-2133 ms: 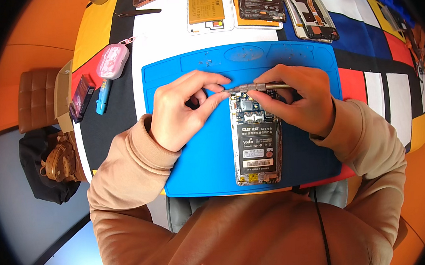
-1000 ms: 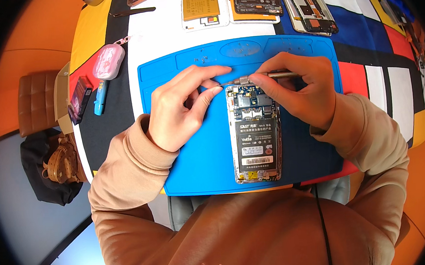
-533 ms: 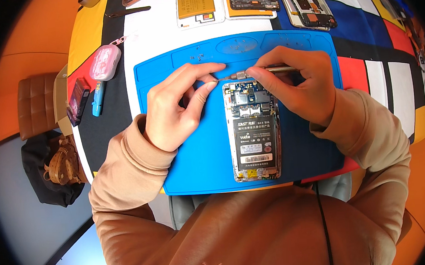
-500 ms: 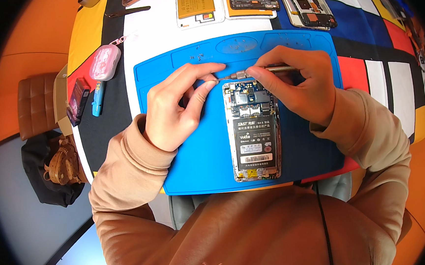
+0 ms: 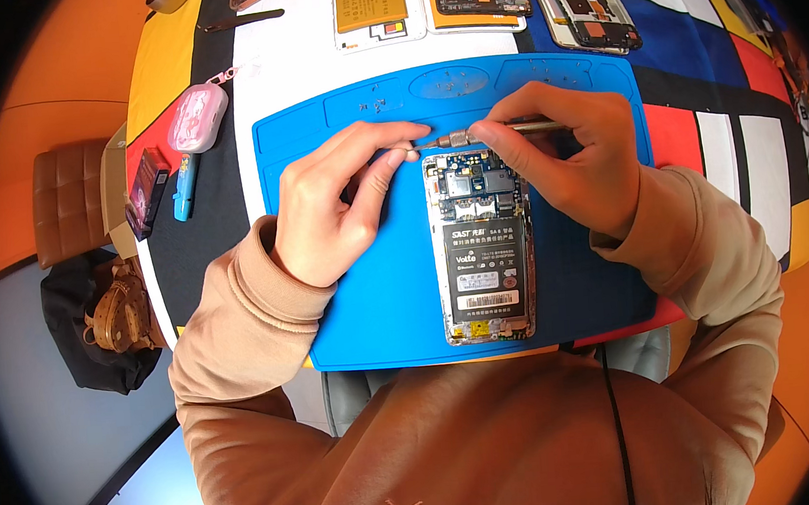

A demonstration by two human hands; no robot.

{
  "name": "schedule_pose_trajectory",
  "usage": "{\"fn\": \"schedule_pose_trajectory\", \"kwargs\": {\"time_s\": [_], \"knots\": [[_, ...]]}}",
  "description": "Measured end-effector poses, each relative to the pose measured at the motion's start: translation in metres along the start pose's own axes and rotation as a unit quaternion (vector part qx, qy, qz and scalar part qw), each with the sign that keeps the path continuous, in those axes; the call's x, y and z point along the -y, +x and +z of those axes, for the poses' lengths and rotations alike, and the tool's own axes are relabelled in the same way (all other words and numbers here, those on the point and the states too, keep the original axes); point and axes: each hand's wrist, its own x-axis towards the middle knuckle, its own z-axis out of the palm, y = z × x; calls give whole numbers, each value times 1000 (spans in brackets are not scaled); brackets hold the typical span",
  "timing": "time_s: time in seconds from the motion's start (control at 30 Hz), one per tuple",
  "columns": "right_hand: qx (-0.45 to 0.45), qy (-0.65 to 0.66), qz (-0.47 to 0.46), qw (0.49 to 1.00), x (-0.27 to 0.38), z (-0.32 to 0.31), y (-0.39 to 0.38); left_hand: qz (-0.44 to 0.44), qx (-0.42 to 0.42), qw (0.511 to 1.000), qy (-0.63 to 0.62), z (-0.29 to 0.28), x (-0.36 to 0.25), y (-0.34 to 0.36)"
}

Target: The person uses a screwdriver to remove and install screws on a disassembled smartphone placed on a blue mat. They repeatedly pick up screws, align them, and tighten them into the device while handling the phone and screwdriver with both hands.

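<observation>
A slim metal screwdriver [image 5: 458,139] lies nearly level in my right hand [image 5: 580,151], gripped between thumb and fingers. Its tip points left, to the fingertips of my left hand [image 5: 337,201]. There the left thumb and a finger are pinched together at the tip; whatever they hold is too small to make out. Just below the screwdriver, an opened smartphone [image 5: 486,270] lies upright to me on a blue work mat [image 5: 380,310]. Its circuit board [image 5: 471,184] shows at the top, with a black battery [image 5: 483,256] beneath. My right hand hovers over the phone's upper right corner.
Several tiny screws [image 5: 374,104] lie in the mat's far compartments. Beyond the mat are opened phones with batteries [image 5: 371,9] and a phone frame [image 5: 584,5]. At the left sit a pink case [image 5: 198,119], a blue stick-shaped item [image 5: 185,188] and dark tweezers [image 5: 245,21].
The left fingertips have shifted very slightly at the screwdriver's tip. Both hands otherwise keep their places, and the phone has not moved on the mat.
</observation>
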Motion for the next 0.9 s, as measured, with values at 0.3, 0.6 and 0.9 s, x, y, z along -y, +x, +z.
{"fn": "schedule_pose_trajectory", "kwargs": {"time_s": [0.3, 0.6, 0.9], "knots": [[-4, -2, -31, 1000, -1, 0, 0, -1, 4, 1000, -7, 1, 0, -1], [13, 5, -18, 1000, -1, 0, 0, 7, 4, 1000, -1, 1, 1, 0], [15, 210, 0, 978, -1, 0, 1, 49, 9, 998, -26, 3, 2, -5]]}}
